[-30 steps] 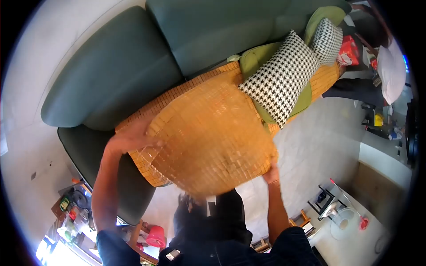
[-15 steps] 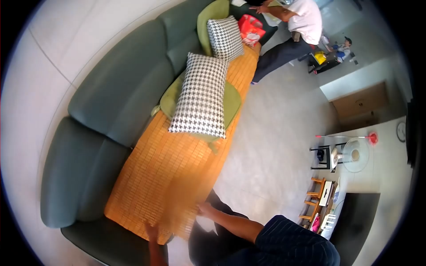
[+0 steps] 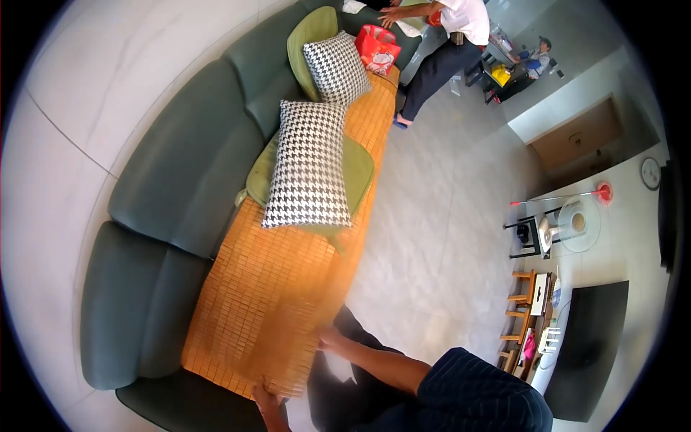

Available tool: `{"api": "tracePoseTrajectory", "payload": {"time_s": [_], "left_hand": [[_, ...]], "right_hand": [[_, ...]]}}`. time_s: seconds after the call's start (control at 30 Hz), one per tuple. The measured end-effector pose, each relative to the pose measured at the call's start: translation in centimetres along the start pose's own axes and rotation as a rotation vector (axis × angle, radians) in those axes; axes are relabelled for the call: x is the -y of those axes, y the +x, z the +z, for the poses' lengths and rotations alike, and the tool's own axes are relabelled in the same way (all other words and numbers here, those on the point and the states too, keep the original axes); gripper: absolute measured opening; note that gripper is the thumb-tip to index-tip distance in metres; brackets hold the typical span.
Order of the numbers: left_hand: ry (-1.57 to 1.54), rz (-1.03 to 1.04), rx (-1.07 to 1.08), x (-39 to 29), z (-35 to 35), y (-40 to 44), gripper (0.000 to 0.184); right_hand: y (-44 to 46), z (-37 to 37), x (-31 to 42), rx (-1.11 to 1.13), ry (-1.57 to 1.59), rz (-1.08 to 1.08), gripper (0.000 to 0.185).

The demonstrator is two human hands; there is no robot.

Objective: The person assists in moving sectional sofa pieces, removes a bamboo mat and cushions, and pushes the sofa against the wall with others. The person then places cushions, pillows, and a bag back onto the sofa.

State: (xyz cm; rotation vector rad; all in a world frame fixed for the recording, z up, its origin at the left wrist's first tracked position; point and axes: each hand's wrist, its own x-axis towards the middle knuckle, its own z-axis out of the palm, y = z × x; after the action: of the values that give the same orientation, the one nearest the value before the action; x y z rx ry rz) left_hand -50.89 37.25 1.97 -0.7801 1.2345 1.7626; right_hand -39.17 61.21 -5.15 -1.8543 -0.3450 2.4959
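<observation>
A bamboo seat mat (image 3: 237, 309) of small orange-brown tiles runs along the dark green sofa (image 3: 173, 158). My left hand (image 3: 265, 394) grips its near edge, fingers at the border. My right hand (image 3: 331, 338) is closed on the mat's right side near the same end. Between my hands this end of the mat is raised and smeared by motion. Farther up, a houndstooth pillow (image 3: 309, 165) lies on a green seat cushion (image 3: 360, 165) on top of the mat.
A second houndstooth pillow (image 3: 337, 68) leans on another green cushion (image 3: 309, 36) beside a red bag (image 3: 377, 49). One person (image 3: 461, 29) stands at the sofa's far end; another person (image 3: 536, 57) is farther back. Stools (image 3: 522, 299), a fan (image 3: 577, 223) and a television (image 3: 590, 345) line the right.
The near end of the mat has shifted, its edge now clearer by my left hand. My left hand sits slightly lower and to the right. The view has shifted a little.
</observation>
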Motion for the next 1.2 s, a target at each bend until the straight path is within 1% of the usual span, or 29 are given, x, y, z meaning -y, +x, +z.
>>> {"api": "tracePoseTrajectory", "payload": {"time_s": [0.03,0.07,0.1,0.13,0.2,0.23,0.27,0.33,0.37,0.43,0.5,0.53,0.57,0.6,0.67,0.77,0.8,0.83,0.87,0.9,0.93,0.97,1.0,1.03,1.07,1.1,1.13,1.17,1.2], "left_hand": [[0.248,0.166,-0.206,-0.6,0.6,0.0,0.027],[0.449,0.196,-0.170,-1.8,1.1,-0.2,0.026],[0.649,0.224,-0.132,-3.4,1.4,-0.6,0.025],[0.849,0.253,-0.093,-4.4,1.5,-0.7,0.024],[0.873,0.403,-0.064,-4.4,1.7,-0.5,0.023],[0.883,0.478,-0.050,-4.3,1.9,-0.3,0.023],[1.050,0.449,-0.207,-3.5,1.4,0.2,0.024],[1.373,0.385,-0.534,-0.7,-2.0,2.5,0.027],[1.209,0.283,-0.630,0.5,-3.7,3.7,0.030],[0.866,0.077,-0.805,2.2,-5.7,5.0,0.038],[0.953,0.224,-0.675,2.7,-2.6,3.4,0.045],[1.003,0.297,-0.609,2.7,-1.3,2.7,0.049],[1.191,0.581,-0.445,4.8,-5.5,6.7,0.053],[1.105,0.492,-0.344,4.9,-4.0,6.3,0.050],[0.915,0.310,-0.166,5.0,1.7,4.2,0.045],[0.896,0.158,-0.203,7.0,11.7,2.7,0.037],[0.891,0.099,-0.224,7.9,14.2,1.7,0.035],[0.880,0.139,-0.205,9.8,15.8,2.4,0.034],[0.938,0.130,-0.180,11.3,18.2,1.9,0.035],[0.998,0.120,-0.151,12.8,20.8,1.8,0.035],[1.052,0.113,-0.114,14.6,22.4,2.5,0.035],[1.163,0.151,-0.052,16.1,24.2,3.4,0.037],[1.270,0.194,0.012,18.2,24.1,5.8,0.040],[1.377,0.237,0.075,19.0,26.2,6.0,0.042],[1.347,0.187,0.091,19.9,27.8,5.9,0.043],[1.316,0.141,0.107,19.9,32.2,4.6,0.043],[1.287,0.102,0.126,20.1,35.8,3.9,0.044],[1.259,0.072,0.135,20.4,38.5,3.4,0.045],[1.224,0.076,0.194,20.5,40.8,3.2,0.046]], "right_hand": [[1.3,-2.0,-1.6,-0.005,-0.060,0.012,0.010],[0.1,-1.8,-1.1,-0.012,-0.119,0.020,0.012],[-1.6,-1.7,-1.1,-0.173,-0.280,0.059,0.021],[-3.2,-1.8,-1.0,-0.137,-0.388,0.112,0.023],[-5.1,-2.8,-0.4,-0.065,-0.606,0.217,0.028],[-4.2,-4.4,-1.1,0.050,-0.729,0.126,0.030],[-1.7,-7.0,-2.7,0.167,-0.850,0.032,0.032],[-0.7,-8.7,-2.9,0.280,-0.982,-0.105,0.033],[-1.1,-8.8,-2.5,0.275,-0.995,-0.143,0.033],[-3.3,-8.8,-0.7,0.235,-0.930,-0.123,0.032],[-7.4,-8.3,2.6,0.172,-0.768,-0.005,0.030],[-8.7,-8.2,4.0,0.136,-0.742,0.020,0.029],[-10.0,-8.2,5.6,0.099,-0.717,0.045,0.029],[-10.8,-8.7,7.1,0.061,-0.696,0.071,0.028],[-10.8,-11.2,9.4,0.087,-0.632,0.108,0.032],[-10.6,-15.5,14.2,0.152,-0.485,0.153,0.033],[-10.9,-17.3,16.2,0.208,-0.412,0.140,0.032],[-10.8,-19.3,18.6,0.260,-0.337,0.125,0.030],[-11.4,-21.1,20.7,0.309,-0.254,0.112,0.029],[-11.8,-22.8,23.0,0.261,-0.296,0.053,0.025],[-11.6,-24.9,25.7,0.309,-0.466,-0.005,0.021],[-12.1,-27.1,28.1,0.206,-0.235,0.010,0.020],[-12.7,-29.0,30.7,0.103,-0.008,0.021,0.019],[-10.9,-32.2,32.7,0.169,-0.259,-0.199,0.020],[-9.4,-35.4,34.0,0.146,-0.200,-0.208,0.021],[-9.0,-37.5,36.1,0.124,-0.142,-0.219,0.022],[-11.2,-37.1,39.9,0.015,0.224,-0.022,0.023],[-11.6,-38.1,42.0,0.002,0.222,-0.093,0.024],[-11.7,-39.2,43.7,-0.013,0.220,-0.161,0.026]]}}
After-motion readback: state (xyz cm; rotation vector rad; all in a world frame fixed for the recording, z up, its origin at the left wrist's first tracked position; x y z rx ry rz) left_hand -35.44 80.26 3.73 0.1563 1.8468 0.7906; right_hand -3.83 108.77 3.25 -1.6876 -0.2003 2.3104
